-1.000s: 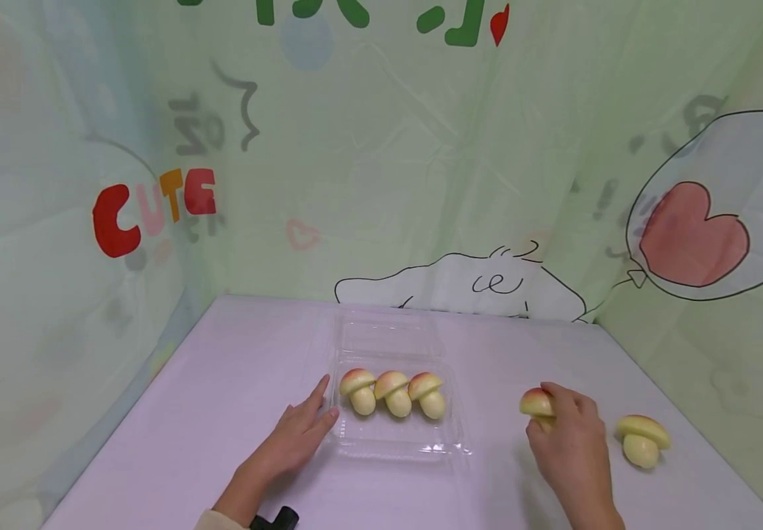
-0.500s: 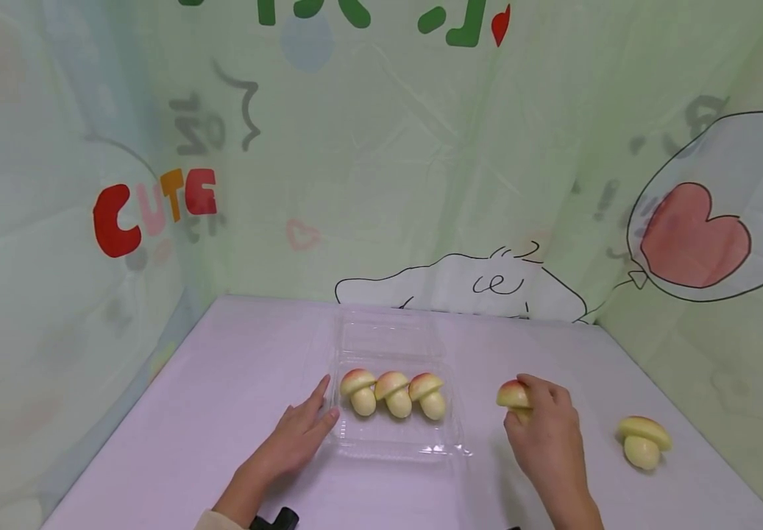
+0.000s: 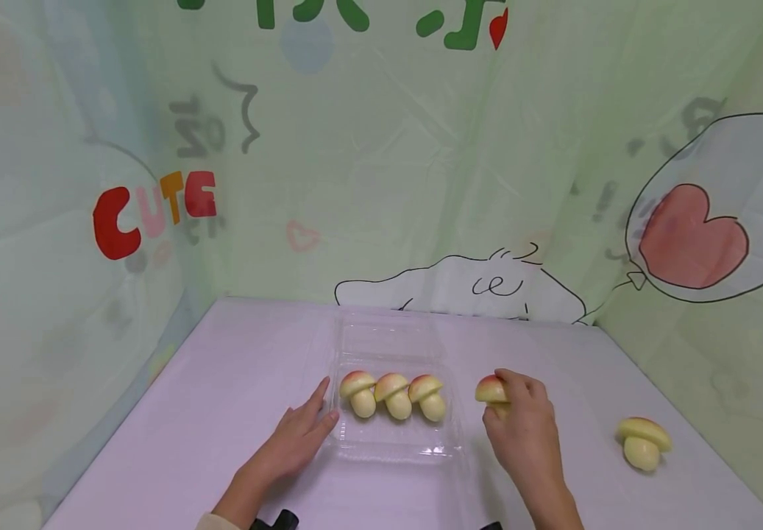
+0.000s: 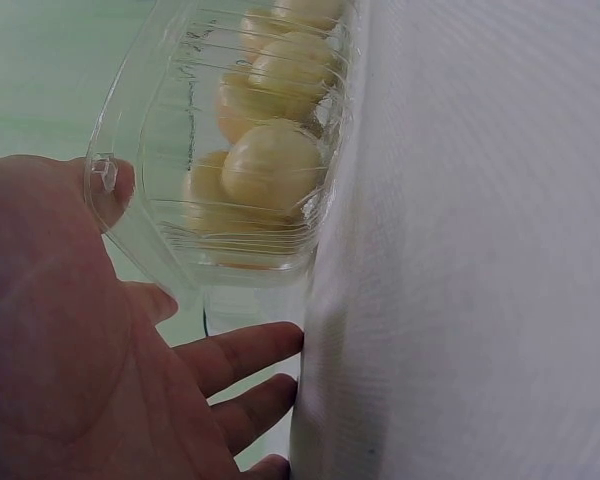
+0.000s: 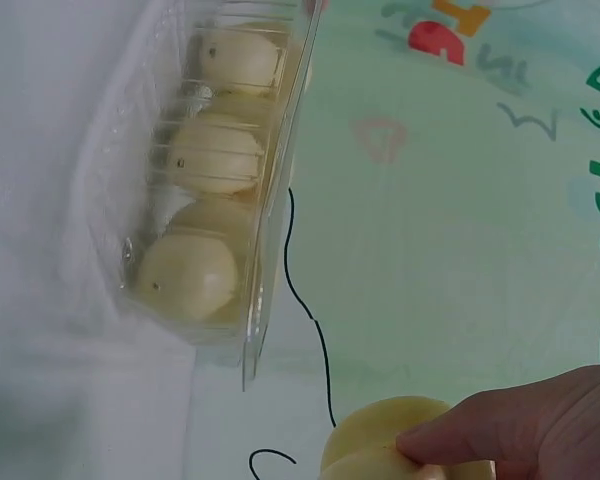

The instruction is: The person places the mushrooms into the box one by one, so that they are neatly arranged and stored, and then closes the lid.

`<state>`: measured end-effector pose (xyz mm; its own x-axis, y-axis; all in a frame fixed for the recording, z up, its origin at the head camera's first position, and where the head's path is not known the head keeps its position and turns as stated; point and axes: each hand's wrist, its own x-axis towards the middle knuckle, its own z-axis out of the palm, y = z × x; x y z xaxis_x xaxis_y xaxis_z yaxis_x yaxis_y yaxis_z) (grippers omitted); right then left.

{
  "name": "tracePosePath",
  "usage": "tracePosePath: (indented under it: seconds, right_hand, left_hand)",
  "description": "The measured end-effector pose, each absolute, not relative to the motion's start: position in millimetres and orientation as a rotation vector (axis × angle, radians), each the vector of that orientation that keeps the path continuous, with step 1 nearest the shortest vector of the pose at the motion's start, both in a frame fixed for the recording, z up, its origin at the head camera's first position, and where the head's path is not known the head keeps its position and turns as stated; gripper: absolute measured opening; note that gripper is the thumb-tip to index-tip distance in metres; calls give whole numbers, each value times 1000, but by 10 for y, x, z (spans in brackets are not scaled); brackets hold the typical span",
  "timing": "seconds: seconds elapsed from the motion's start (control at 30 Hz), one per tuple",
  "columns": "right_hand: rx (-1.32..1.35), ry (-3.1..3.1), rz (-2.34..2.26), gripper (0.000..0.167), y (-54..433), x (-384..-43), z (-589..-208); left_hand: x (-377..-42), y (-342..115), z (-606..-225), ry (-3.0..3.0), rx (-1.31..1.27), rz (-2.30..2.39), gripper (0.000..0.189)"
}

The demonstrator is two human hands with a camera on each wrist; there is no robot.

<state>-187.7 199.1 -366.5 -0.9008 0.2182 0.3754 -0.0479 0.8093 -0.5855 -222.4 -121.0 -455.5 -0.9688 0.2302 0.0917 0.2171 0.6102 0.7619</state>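
A clear plastic clamshell box [image 3: 394, 440] lies with its lid [image 3: 388, 337] folded back on the table. Three mushroom-shaped pieces [image 3: 393, 395], cream with reddish caps, stand in a row inside it. My left hand [image 3: 296, 436] is at the box's left side, fingers spread; in the left wrist view the thumb [image 4: 110, 192] touches the box rim. Just right of the box, my right hand [image 3: 525, 430] pinches another mushroom-shaped piece [image 3: 490, 390] by its cap, and in the right wrist view this held piece [image 5: 380, 440] is partly cut off by the frame.
One more mushroom-shaped piece [image 3: 643, 443] stands on the white table [image 3: 222, 368] at the far right. Printed curtains [image 3: 381, 184] hang round the back and sides of the table. Black camera mounts [image 3: 282, 520] show near the wrists.
My right hand has carried its mushroom-shaped piece leftward, closer to the box. The left hand, the box and the other pieces have stayed in place.
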Motion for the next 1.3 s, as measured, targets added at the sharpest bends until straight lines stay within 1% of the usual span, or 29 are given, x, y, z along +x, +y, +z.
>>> tracePosePath:
  seconds: [0.53,1.3]
  right_hand:
    - [-18,-2497,844,50,1716,-1930,-3670]
    - [74,-2520,895,53,1384,-1987,-3774]
  left_hand:
    - [-2250,-1204,-4567,2817,397,1311,66]
    - [-2223,-1204,-4538,2829,391,1320,65]
